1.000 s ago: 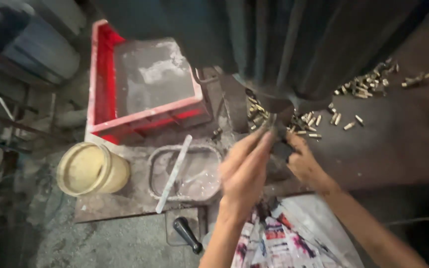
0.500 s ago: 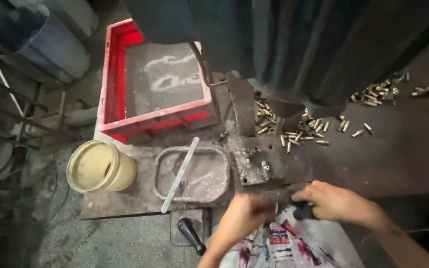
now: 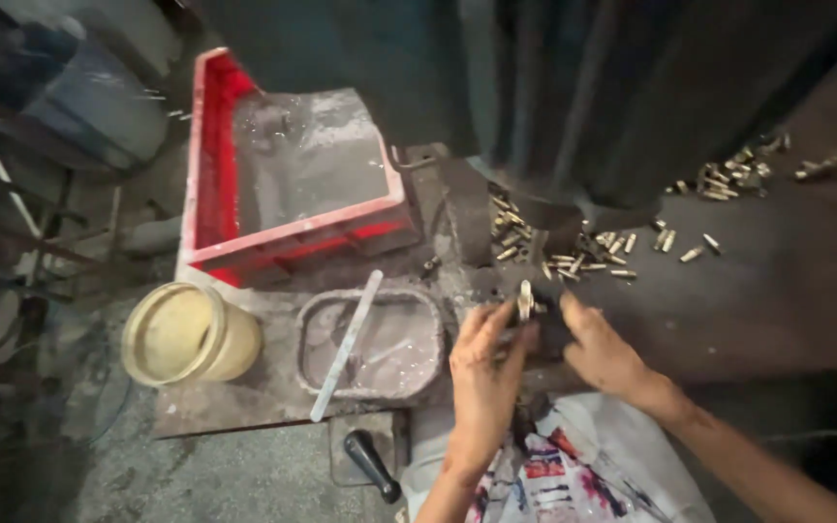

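My left hand [image 3: 484, 373] reaches up to a small brass piece [image 3: 524, 299] standing upright on the dark metal fixture [image 3: 477, 218] of a machine; its fingertips pinch the piece. My right hand [image 3: 601, 347] rests on the fixture's right side, fingers curled against the dark metal just beside the piece. Several loose brass pieces [image 3: 573, 254] lie scattered behind the fixture on the dark bench.
A red plastic crate [image 3: 207, 184] with grey contents stands at the back left. A grey oval tray [image 3: 314, 339] with a flat metal stick [image 3: 346, 347] across it sits left of my hands. A yellow tub [image 3: 186, 334], a black handle [image 3: 370, 463], more brass pieces [image 3: 743, 174] far right.
Both hands have moved up from the bench's front edge to the fixture. The left hand now pinches a brass piece there. The camera has shifted closer.
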